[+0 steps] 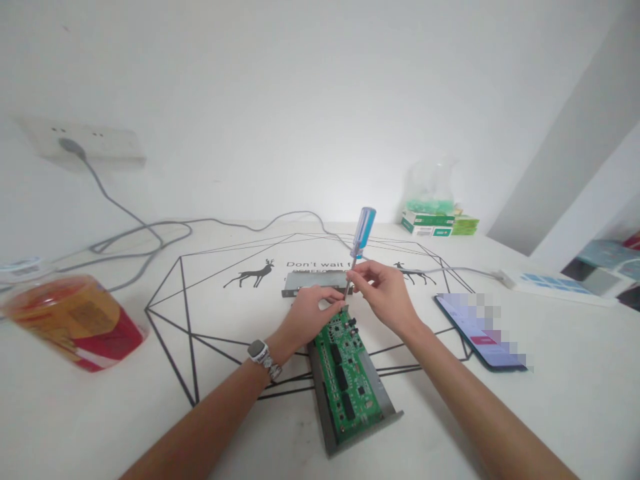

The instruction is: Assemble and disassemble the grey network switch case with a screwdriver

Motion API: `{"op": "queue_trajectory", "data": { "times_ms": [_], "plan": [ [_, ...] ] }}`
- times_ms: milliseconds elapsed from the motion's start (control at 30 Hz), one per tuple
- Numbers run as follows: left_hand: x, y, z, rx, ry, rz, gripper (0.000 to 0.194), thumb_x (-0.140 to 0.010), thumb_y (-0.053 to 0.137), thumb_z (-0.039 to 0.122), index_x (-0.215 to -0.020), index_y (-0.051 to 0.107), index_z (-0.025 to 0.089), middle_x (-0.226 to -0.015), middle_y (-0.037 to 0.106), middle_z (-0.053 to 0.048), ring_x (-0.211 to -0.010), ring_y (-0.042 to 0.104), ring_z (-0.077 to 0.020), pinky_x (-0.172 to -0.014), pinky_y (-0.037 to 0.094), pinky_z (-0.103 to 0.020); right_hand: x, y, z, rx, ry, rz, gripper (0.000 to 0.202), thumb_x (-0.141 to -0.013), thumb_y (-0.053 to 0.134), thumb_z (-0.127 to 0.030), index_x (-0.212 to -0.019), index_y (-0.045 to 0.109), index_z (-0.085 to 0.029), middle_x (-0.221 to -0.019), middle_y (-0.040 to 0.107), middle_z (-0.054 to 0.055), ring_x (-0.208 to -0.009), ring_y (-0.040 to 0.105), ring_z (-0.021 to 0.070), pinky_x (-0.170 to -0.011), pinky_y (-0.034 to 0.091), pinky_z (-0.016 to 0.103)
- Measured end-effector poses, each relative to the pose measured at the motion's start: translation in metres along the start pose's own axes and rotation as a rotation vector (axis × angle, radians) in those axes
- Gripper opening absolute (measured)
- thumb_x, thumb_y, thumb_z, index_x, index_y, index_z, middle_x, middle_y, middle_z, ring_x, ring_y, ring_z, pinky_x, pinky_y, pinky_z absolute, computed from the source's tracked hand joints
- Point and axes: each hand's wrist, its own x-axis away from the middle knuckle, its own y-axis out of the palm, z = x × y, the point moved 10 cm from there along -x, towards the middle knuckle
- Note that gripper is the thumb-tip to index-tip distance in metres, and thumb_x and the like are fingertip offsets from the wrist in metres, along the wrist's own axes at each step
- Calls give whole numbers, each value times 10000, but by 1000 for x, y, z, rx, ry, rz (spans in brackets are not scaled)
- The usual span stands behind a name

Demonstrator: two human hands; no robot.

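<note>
A screwdriver (363, 230) with a clear and blue handle stands nearly upright, tip down, its top leaning slightly right. My right hand (385, 293) pinches its metal shaft below the handle. The tip meets the far end of a green circuit board (353, 373), which sits in a grey metal tray (325, 413) pointing towards me. My left hand (310, 313), with a watch on the wrist, has thumb and forefinger drawn together at the screwdriver's tip; what lies between them is hidden. Just behind the hands lies a grey metal cover (313, 280), partly covered by my fingers.
On the left stands a red and yellow tub (80, 323). To the right lie a phone (480, 333) and a white power strip (555, 287). A grey cable (200, 221) runs along the back from the wall socket (95, 140). Green and white boxes (427, 223) sit at the back right.
</note>
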Motion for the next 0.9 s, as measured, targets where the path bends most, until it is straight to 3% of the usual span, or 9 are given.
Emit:
{"op": "queue_trajectory", "data": {
  "times_ms": [233,367,467,567,733,900],
  "plan": [
    [0,2,7,20,63,2,134,-886,662,231,-957,774,213,-932,803,-22,-886,719,-221,-873,525,-343,4,15,-8,-34,-47,-81,210,-927,568,-348,-942,698,-184,-869,756,51,-636,679,154,-544,492,257],
    [0,5,6,12,33,-3,115,-890,664,260,-888,758,196,-873,796,-28,-846,716,-218,-849,524,-337,5,9,-9,20,-21,-6,213,-872,661,-360,-1003,679,-193,-854,759,46,-685,694,173,-574,507,266],
    [0,6,5,19,6,2,103,-882,669,251,-868,749,189,-867,794,-32,-827,721,-215,-847,528,-336,4,5,-8,58,-21,35,187,-831,716,-379,-848,685,-196,-755,740,32,-688,682,182,-631,518,287],
    [1,5,5,11,0,8,94,-876,673,253,-874,749,197,-888,796,-29,-843,722,-219,-862,533,-342,4,7,-9,68,-43,-2,201,-863,672,-366,-756,690,-197,-713,732,30,-678,674,182,-660,516,298],
    [2,3,7,-26,69,-10,152,-900,632,225,-992,750,196,-987,793,-46,-948,706,-233,-915,515,-354,5,15,-9,88,-43,-80,182,-917,586,-320,-870,712,-198,-757,749,29,-676,685,179,-649,505,291],
    [1,5,6,-31,68,-37,121,-911,630,243,-931,739,194,-930,785,-43,-910,697,-229,-869,510,-342,7,18,-10,116,-27,-109,197,-921,572,-303,-1023,707,-204,-870,770,41,-748,706,189,-653,519,291]
  ]
}}
